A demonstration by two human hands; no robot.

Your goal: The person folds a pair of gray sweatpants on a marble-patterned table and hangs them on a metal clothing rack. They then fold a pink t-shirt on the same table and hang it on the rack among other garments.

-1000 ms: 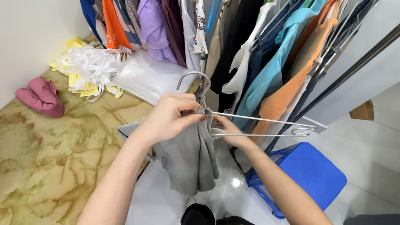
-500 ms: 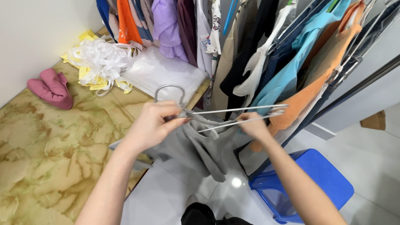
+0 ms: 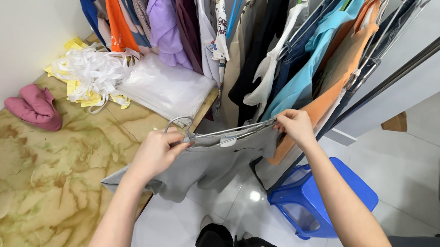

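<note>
I have my left hand (image 3: pixel 157 152) closed around the neck of a metal hanger (image 3: pixel 214 133), fingers curled just below its hook, which sticks up beside my thumb. My right hand (image 3: pixel 294 125) pinches the far end of the same hanger, fingers shut tight on the wire and on the edge of the cloth there. A grey garment (image 3: pixel 211 164) is draped over the hanger and sags down between my two hands, one corner trailing low to the left over the marbled board (image 3: pixel 26 186). The hanger sits tilted, its right end higher than the hook end, in front of the crowded clothes rack (image 3: pixel 267 49).

The rack is packed with hanging clothes: an orange top (image 3: pixel 115 10), a lilac one (image 3: pixel 162 25), dark pieces in the middle, a light blue shirt (image 3: pixel 307 73) and an orange shirt (image 3: pixel 339 70) just behind my right hand. Below my right forearm stands a blue plastic stool (image 3: pixel 324 199) on the white tiles. Far left, pink slippers (image 3: pixel 35 106) lie near the wall, with a heap of white straps (image 3: pixel 90 71) and a clear plastic bag (image 3: pixel 165 88) beyond my left hand
</note>
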